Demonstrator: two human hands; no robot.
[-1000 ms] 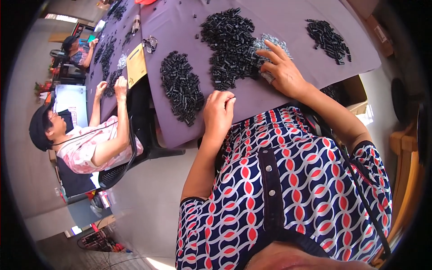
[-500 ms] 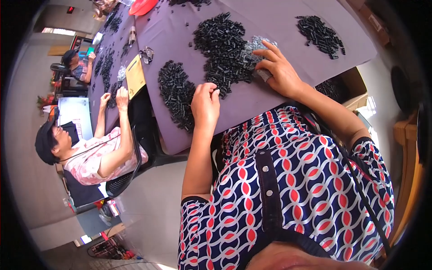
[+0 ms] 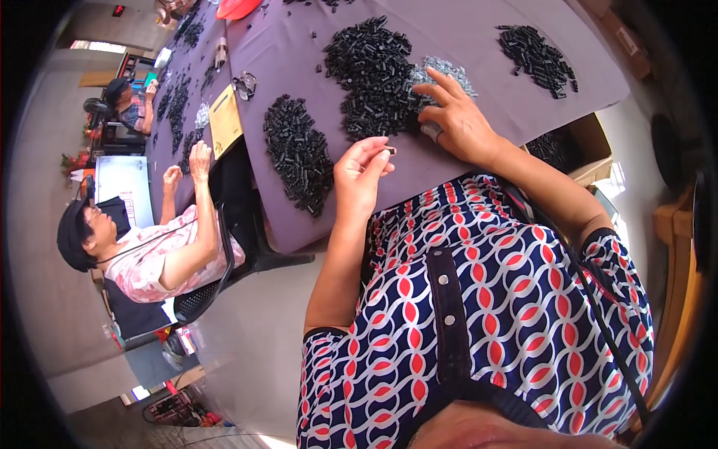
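My left hand (image 3: 360, 176) is raised above the purple tablecloth (image 3: 464, 37) and pinches a small black plastic piece (image 3: 391, 151) between thumb and fingertips. My right hand (image 3: 454, 120) rests on the cloth with fingers spread, touching the edge of a small heap of silvery metal parts (image 3: 446, 72). Just beyond both hands lies a large pile of black pieces (image 3: 370, 71). A second pile of black pieces (image 3: 299, 153) lies to the left of my left hand.
A third black pile (image 3: 537, 51) sits at the far right of the cloth. A cardboard box (image 3: 572, 142) stands under the table's right corner. To the left, a person in a pink shirt (image 3: 149, 254) works at a neighbouring table; another person (image 3: 123, 101) sits farther back.
My left hand has lifted off the cloth and turned, now pinching a black piece. My right hand stays at the silvery heap. The view has shifted slightly downward.
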